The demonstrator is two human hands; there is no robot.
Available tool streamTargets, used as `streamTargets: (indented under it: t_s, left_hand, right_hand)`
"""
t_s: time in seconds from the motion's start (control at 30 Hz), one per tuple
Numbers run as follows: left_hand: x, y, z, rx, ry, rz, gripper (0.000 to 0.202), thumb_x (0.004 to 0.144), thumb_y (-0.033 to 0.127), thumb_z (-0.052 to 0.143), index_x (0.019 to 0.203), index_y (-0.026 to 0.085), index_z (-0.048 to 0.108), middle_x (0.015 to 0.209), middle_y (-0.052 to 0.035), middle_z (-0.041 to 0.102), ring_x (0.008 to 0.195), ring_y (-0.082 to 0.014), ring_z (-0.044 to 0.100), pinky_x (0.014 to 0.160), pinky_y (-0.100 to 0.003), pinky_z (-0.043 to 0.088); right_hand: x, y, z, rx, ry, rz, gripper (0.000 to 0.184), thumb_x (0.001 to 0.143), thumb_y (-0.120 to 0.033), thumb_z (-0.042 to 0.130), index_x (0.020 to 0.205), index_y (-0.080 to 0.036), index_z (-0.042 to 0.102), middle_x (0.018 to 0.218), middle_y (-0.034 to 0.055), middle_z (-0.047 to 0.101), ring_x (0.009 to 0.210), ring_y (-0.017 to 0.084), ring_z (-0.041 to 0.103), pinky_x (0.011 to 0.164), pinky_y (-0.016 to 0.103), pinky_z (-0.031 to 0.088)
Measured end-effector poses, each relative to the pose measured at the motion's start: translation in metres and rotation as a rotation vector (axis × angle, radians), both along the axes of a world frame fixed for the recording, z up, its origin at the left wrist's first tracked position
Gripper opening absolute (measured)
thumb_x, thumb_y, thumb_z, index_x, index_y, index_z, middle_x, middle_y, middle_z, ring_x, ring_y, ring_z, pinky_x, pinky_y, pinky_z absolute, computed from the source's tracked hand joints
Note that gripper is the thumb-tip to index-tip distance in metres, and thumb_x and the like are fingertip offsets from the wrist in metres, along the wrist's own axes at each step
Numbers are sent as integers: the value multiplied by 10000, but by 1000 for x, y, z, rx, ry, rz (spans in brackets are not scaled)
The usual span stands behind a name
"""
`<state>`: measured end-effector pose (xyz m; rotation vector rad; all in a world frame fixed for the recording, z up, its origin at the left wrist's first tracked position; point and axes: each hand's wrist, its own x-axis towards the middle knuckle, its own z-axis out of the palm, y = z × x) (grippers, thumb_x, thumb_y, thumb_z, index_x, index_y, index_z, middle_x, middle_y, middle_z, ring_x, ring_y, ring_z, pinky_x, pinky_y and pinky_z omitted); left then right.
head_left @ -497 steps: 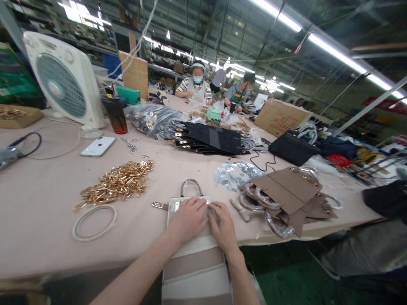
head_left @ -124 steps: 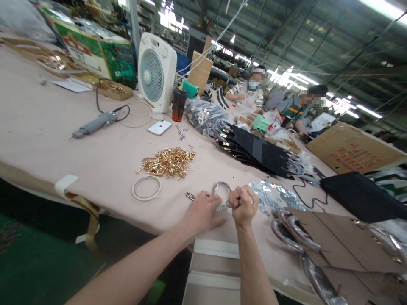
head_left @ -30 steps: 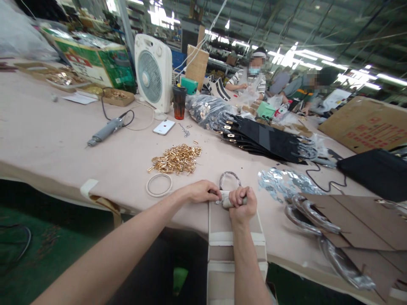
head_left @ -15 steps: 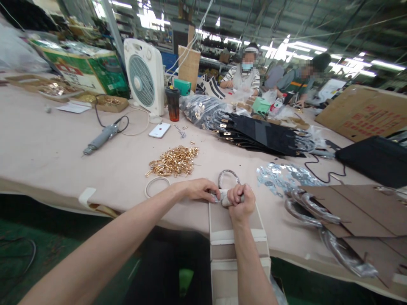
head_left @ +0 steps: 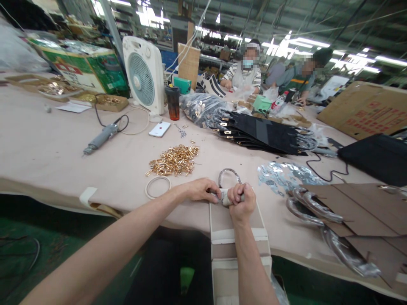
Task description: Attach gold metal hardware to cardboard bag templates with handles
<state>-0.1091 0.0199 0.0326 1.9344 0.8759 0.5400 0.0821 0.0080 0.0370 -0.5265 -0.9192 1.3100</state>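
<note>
A beige bag panel (head_left: 222,220) hangs from the table edge toward my lap, with a plastic-wrapped loop handle (head_left: 229,171) at its top end. My right hand (head_left: 242,199) is closed in a fist around a pale, rounded tool (head_left: 226,199); its exact kind is hidden by the fingers. The tool's tip points left at the panel's upper edge. Fingers of my left hand (head_left: 206,190) pinch at that tip, and what they hold is too small to make out. Left of the hands lie a roll of tape (head_left: 149,193) and a pile of gold metal fittings (head_left: 174,161).
Silvery metal plates (head_left: 280,176) and brown bag pieces (head_left: 365,207) lie to the right. Stacked black bag pieces (head_left: 257,133) are behind. A grey electric screwdriver (head_left: 101,137), phone (head_left: 160,129), tumbler (head_left: 173,103) and fan (head_left: 143,76) stand or lie leftward. Two people sit across the table.
Both hands keep almost the same place and grip at the panel's top edge. The view has shifted very slightly.
</note>
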Motion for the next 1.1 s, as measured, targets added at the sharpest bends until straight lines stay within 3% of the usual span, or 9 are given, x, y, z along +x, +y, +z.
streamTargets:
  t_s: [0.23,0.53,0.6,0.67,0.77,0.83,0.93,1.1]
  left_hand:
    - [2,4,0,-55,30,18,371,810,501,815,1035,207,824,841,1,739,771,-147,605,733,-220,433]
    - [-2,0,1,-44,-15,4,362,861,502,770,1070,211,816,860,-13,740,773,-149,601,748,-237,436]
    - [-2,-2,1,-43,-25,15,353,873,499,761,1062,206,816,852,-18,741,777,-154,607,756,-241,441]
    - [-2,-3,1,-45,-37,22,355,894,501,739,1069,201,813,868,-24,749,795,-159,620,768,-241,447]
    - [-2,-4,1,-51,-57,18,374,917,513,711,1096,198,806,920,-35,765,837,-164,643,791,-237,454]
    - [-2,-5,0,-64,-69,12,389,914,525,712,1100,197,805,934,-36,768,851,-167,648,798,-234,456]
    - [-2,-5,-1,-90,-92,6,402,896,537,730,1093,194,804,904,-30,764,832,-168,643,790,-237,461]
    - [-3,-4,0,-102,-136,15,403,839,535,790,1028,180,814,811,-21,744,774,-165,628,765,-239,464]
  right_hand:
    - [1,0,0,-7,13,16,385,985,-416,571,667,-213,494,493,-98,345,363,60,262,394,200,236]
    - [4,-3,7,-19,-13,5,379,969,-425,588,670,-219,479,493,-104,348,367,60,249,399,202,247]
    - [14,-7,12,-73,-138,-15,372,966,-433,607,681,-219,503,500,-100,370,379,65,266,401,207,232]
    - [26,-12,18,-107,-431,-24,324,934,-418,673,705,-214,570,532,-76,453,424,85,355,426,223,269]
    - [41,-21,25,-19,-965,-4,123,841,-313,773,800,-217,708,692,-10,652,629,163,578,598,283,429]
    - [45,-26,25,67,-1163,5,71,804,-236,774,872,-239,753,802,10,720,768,218,649,732,332,469]
    - [42,-29,19,136,-1238,2,145,783,-188,750,902,-270,758,859,12,740,820,246,663,781,358,469]
    - [34,-29,10,126,-1316,-4,55,810,-262,766,839,-289,727,857,8,755,801,247,666,733,334,441]
